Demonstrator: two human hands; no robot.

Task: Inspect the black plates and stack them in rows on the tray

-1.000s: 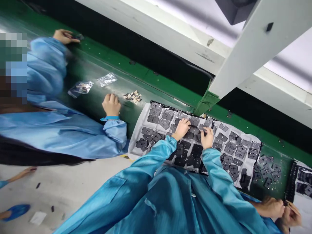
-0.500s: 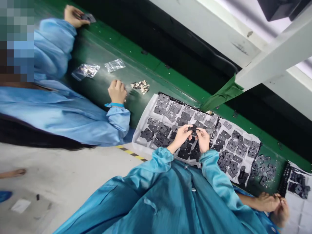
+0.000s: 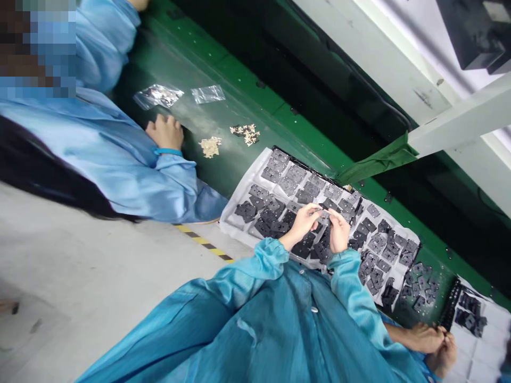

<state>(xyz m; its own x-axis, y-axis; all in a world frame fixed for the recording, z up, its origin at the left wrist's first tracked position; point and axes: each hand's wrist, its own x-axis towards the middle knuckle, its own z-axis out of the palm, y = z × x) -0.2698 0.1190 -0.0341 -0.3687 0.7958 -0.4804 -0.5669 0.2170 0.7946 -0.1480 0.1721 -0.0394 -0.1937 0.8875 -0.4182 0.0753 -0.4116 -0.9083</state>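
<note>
Over a white compartment tray (image 3: 244, 229) full of dark plates, my left hand (image 3: 306, 221) and my right hand (image 3: 339, 232) face each other. Between their fingertips they hold a small dark flat plate (image 3: 324, 217) with holes, partly covered by the fingers. Both hands are closed in a pinch on it. Similar plates (image 3: 294, 180) lie loosely in the compartments under and around the hands.
A co-worker's hand (image 3: 166, 133) rests at left beside a pale heap of small parts (image 3: 210, 147), brassy pieces (image 3: 248, 134) and clear bags (image 3: 159, 97). Another person's hands (image 3: 433, 340) work at lower right near loose plates (image 3: 419, 284). A white post (image 3: 459, 125) slants overhead.
The plate in my hands has been turned and now looks lighter. The co-worker's near hand has moved left, uncovering the pale heap. My view has shifted slightly.
</note>
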